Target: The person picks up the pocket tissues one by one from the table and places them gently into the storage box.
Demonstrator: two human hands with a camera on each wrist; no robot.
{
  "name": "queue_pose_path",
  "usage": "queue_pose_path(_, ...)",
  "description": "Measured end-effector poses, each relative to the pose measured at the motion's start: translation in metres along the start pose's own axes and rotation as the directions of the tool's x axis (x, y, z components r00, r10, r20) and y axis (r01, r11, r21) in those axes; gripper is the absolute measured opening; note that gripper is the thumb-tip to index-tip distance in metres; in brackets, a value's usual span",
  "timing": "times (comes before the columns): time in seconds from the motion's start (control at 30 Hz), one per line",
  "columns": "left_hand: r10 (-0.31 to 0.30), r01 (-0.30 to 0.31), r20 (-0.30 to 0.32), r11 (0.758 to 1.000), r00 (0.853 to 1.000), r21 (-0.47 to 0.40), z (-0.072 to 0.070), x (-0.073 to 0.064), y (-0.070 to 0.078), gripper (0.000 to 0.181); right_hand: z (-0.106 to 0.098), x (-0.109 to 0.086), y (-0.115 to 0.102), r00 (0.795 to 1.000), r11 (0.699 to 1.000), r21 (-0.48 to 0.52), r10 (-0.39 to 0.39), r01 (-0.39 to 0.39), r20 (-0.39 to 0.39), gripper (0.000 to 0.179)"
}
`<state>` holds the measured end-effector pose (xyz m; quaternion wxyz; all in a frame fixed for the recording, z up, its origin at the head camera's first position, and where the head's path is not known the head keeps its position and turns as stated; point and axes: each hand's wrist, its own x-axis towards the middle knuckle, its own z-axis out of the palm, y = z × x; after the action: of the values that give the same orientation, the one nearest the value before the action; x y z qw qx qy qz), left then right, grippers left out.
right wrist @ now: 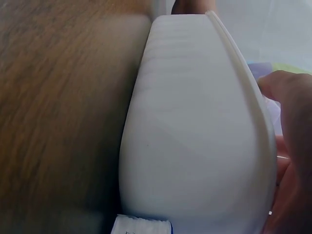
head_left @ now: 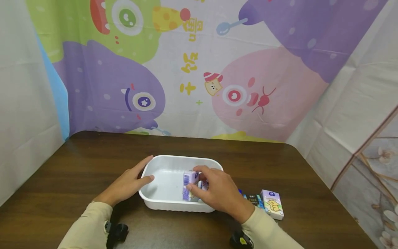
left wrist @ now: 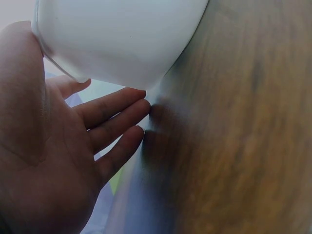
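At the near right of the table, a lilac pack with a yellow cartoon is lying beside a dark pack. Slightly farther in, the right hand is pinching a purple packet upright inside the white tray; another packet is showing partly beside its fingers. The left hand is touching the tray's left end, its grip wide, thumb over the rim. Beyond, a cartoon-printed cloth is hanging.
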<state>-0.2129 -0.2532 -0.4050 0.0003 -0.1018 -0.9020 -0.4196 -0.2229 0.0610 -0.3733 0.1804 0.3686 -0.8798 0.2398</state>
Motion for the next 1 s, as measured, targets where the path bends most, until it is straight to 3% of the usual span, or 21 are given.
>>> queue_pose_path(1.0,0.004,-0.004,-0.004,1.000,1.000,0.016,-0.0001,-0.0004,0.0002,0.073,0.0091,-0.0022,0.0009,0.998,0.996,-0.079,-0.045,0.049,0.049,0.041)
